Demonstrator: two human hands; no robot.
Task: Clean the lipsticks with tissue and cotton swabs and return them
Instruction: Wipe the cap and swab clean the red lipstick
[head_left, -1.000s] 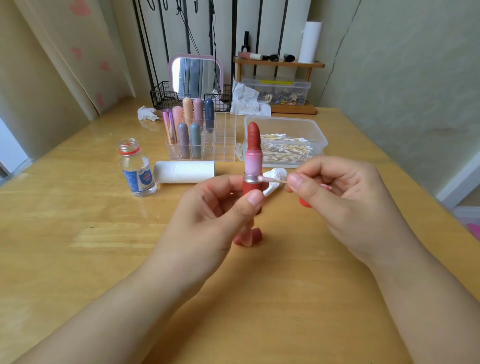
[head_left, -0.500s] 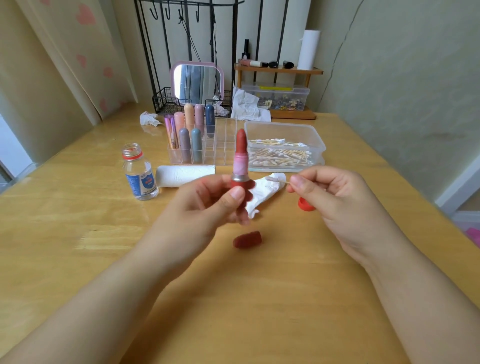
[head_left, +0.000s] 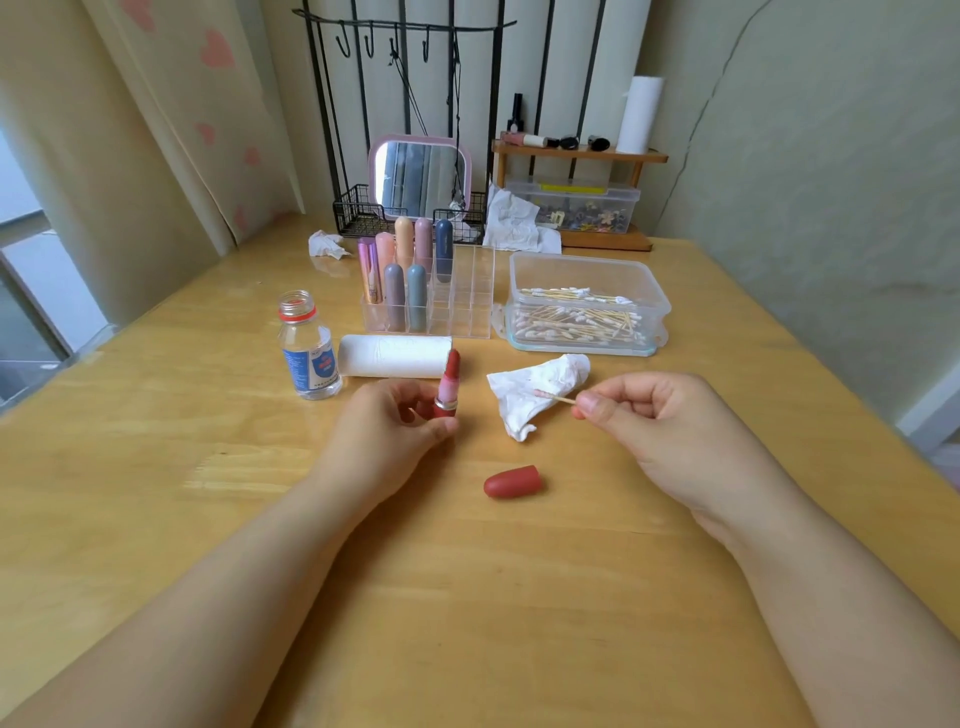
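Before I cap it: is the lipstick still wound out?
Out. The lipstick in the left hand shows its red bullet above the collar; its cap lies on the table.

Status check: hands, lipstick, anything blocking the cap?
Left hand grips open lipstick, upright. Right hand pinches stained cotton swab over crumpled tissue. Red cap lies on table, nothing blocking.

One head-worn camera looks forward and down across the wooden table (head_left: 156, 493), near both forearms.
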